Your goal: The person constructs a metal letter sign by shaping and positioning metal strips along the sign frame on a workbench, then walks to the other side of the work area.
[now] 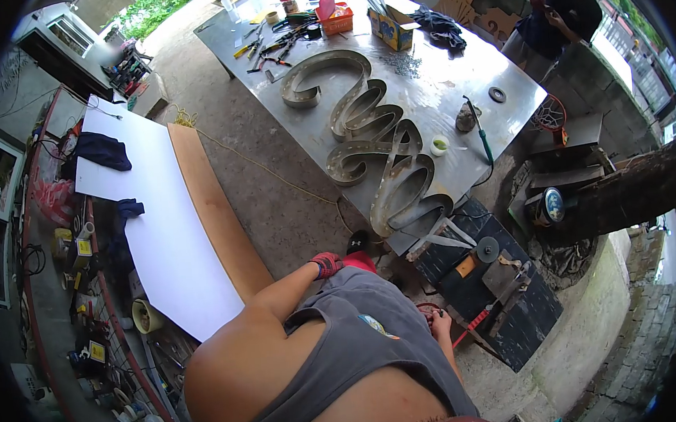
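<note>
My left hand (326, 265), in a red and dark patterned glove, rests against the front of my grey shirt, above my red shorts. Its fingers are mostly turned away from view. My bare right hand (440, 323) is low beside my right hip, its fingers curled round something small, dark and reddish that I cannot make out. Just right of it is a red-gripped handle (475, 324) on a black bench machine (487, 267) with a round disc. Ahead on the metal table (453, 62) lies a large metal channel-letter sign (379, 130) in curly script, reaching the near corner.
Pliers and other hand tools (283, 42), a red basket (336, 20) and a cardboard box (392, 28) sit at the table's far side. A soldering iron (480, 134) lies at right. White sheet (166, 223) and wooden board (212, 204) stand left. Another person (555, 15) stands beyond.
</note>
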